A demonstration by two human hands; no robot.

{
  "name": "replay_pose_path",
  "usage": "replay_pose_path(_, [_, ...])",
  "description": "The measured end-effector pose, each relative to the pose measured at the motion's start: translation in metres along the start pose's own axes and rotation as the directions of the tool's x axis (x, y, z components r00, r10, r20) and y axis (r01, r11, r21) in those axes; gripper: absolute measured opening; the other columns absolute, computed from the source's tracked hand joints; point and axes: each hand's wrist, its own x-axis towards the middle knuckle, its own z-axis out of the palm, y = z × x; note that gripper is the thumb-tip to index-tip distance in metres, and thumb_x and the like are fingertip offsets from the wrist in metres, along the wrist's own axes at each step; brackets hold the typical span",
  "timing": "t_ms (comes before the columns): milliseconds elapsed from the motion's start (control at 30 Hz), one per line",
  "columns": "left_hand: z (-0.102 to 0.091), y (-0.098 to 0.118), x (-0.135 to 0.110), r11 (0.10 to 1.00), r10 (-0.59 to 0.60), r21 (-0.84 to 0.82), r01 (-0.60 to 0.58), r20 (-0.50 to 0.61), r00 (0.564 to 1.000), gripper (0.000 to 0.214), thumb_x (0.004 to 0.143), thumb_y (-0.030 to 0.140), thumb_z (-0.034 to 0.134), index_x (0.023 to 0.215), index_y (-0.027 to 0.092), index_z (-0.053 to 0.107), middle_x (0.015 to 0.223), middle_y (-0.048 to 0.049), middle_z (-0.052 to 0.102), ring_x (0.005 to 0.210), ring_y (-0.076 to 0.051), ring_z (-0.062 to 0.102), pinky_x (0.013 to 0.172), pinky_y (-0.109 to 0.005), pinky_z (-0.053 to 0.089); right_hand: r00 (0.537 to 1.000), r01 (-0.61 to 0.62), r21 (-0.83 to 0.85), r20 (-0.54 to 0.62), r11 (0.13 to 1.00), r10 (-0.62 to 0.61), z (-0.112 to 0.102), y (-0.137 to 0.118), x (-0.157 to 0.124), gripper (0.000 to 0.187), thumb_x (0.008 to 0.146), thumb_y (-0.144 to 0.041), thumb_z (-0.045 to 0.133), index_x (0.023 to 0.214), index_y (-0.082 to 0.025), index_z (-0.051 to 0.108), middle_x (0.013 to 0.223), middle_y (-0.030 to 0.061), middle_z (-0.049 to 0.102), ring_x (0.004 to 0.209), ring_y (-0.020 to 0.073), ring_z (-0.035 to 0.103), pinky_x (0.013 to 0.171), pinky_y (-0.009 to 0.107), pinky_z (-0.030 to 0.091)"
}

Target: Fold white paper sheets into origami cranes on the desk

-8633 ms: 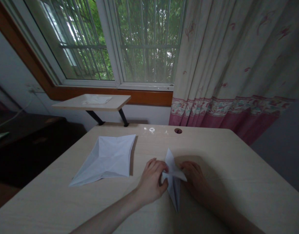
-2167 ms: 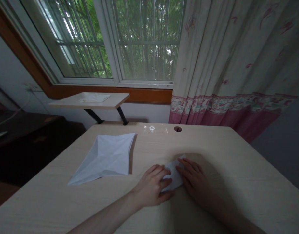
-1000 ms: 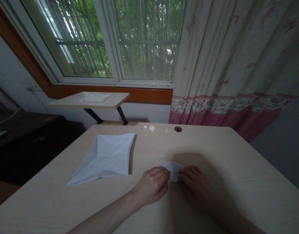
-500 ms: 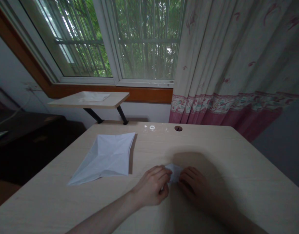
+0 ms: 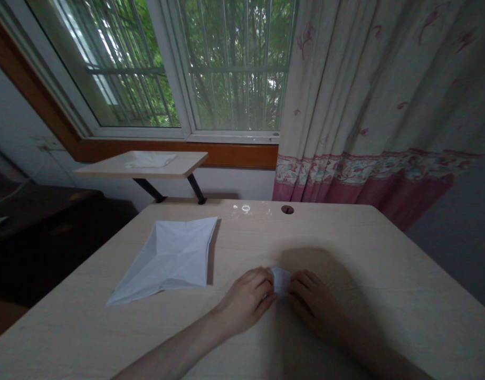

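Folded paper (image 5: 282,281) in fingers (image 5: 265,278) sits well inside desk's back edge (image 5: 333,203).

The head view looks forward and down across the tabletop (image 5: 242,240) from its near side, with the left hand (image 5: 250,295) and right hand (image 5: 311,298) close below. It faces the barred sliding window (image 5: 234,79) and floral curtain (image 5: 361,84).

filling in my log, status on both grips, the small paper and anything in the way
Left grip and right grip on small folded paper, one each side. Paper's side edges hidden. Larger folded sheet lies left, apart, not in the way.
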Motion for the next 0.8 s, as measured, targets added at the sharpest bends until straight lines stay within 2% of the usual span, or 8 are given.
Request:
replay_pose_path(133, [0.0,0.002,0.002,0.999,-0.035,0.023,0.035,0.022,0.999,0.008,0.095,0.017,0.059,0.087,0.016,0.06,0.096,-0.0067,0.064,0.092,-0.022,0.059,0.085,-0.034,0.053,0.999,-0.041,-0.017,0.01,0.999,0.041,0.003,0.002,0.0,0.012,0.095,-0.015,0.05,0.088,-0.021,0.057,0.09,0.005,0.064,0.082,0.021,0.061,0.075,0.035,0.052])
replay_pose_path(300, [0.003,0.003,0.002,0.996,-0.071,0.057,0.07,0.02,0.997,0.01,0.097,0.019,0.055,0.087,0.017,0.058,0.099,-0.0077,0.063,0.093,-0.022,0.058,0.083,-0.036,0.053,0.997,-0.075,-0.025,0.021,0.997,0.076,0.006,0.003,-0.001,0.012,0.093,-0.013,0.052,0.086,-0.021,0.056,0.091,0.0053,0.064,0.083,0.0207,0.061,0.077,0.036,0.053])
replay_pose_path(500, [0.003,0.003,0.004,0.989,-0.069,0.13,0.063,0.042,0.997,0.005,0.094,0.016,0.058,0.089,0.017,0.058,0.1,-0.0079,0.061,0.095,-0.024,0.057,0.085,-0.038,0.052,0.993,-0.121,-0.016,0.011,0.993,0.121,0.008,0.001,0.001,0.012,0.093,-0.011,0.049,0.088,-0.02,0.055,0.093,0.0067,0.062,0.083,0.0208,0.06,0.076,0.036,0.054])
replay_pose_path(800, [0.007,0.011,0.006,0.971,-0.148,0.194,0.142,0.016,0.989,0.002,0.093,0.019,0.061,0.093,0.018,0.058,0.105,-0.0079,0.06,0.099,-0.026,0.056,0.087,-0.042,0.052,0.996,-0.06,-0.196,-0.076,0.979,0.046,0.02,0.0,-0.002,0.017,0.094,-0.011,0.044,0.09,-0.02,0.058,0.092,0.0087,0.063,0.083,0.023,0.06,0.076,0.038,0.052])
